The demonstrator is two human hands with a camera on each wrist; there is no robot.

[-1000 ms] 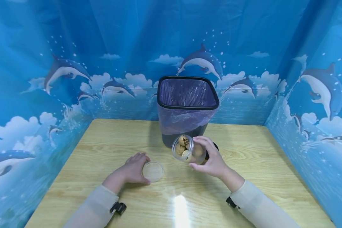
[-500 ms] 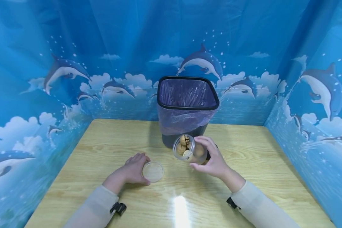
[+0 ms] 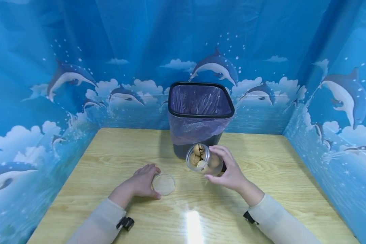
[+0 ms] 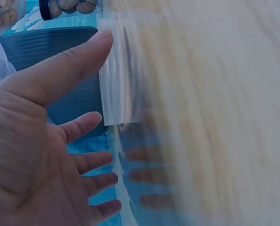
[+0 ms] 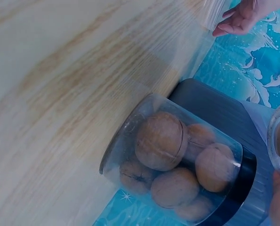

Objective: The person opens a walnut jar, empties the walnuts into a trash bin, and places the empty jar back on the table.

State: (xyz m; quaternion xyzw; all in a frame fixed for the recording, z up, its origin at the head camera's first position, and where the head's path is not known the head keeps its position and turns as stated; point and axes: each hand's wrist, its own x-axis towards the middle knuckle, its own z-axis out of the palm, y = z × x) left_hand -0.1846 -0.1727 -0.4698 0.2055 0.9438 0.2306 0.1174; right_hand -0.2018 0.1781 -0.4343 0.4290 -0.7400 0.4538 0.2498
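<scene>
"What's nearest?"
"The left grip [image 3: 142, 183], curled round a clear jar [image 3: 163, 184] on the tabletop [image 3: 125, 149], likely steadying it; beyond, the right grip [image 3: 228, 173] clasps an open walnut jar [image 3: 205, 159], side-held and tilted leftward, presumably freeing its mouth;"
"Behind?"
"A lidded jar [image 5: 177, 165]; then the bin [image 3: 198, 130], perhaps placed back for room."

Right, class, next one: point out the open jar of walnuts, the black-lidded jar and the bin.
Open jar [image 3: 214, 161]: head view, on its clear side.
Black-lidded jar [image 5: 239, 188]: right wrist view, on its lid.
Bin [image 3: 201, 116]: head view, on the front of its rim.
</scene>
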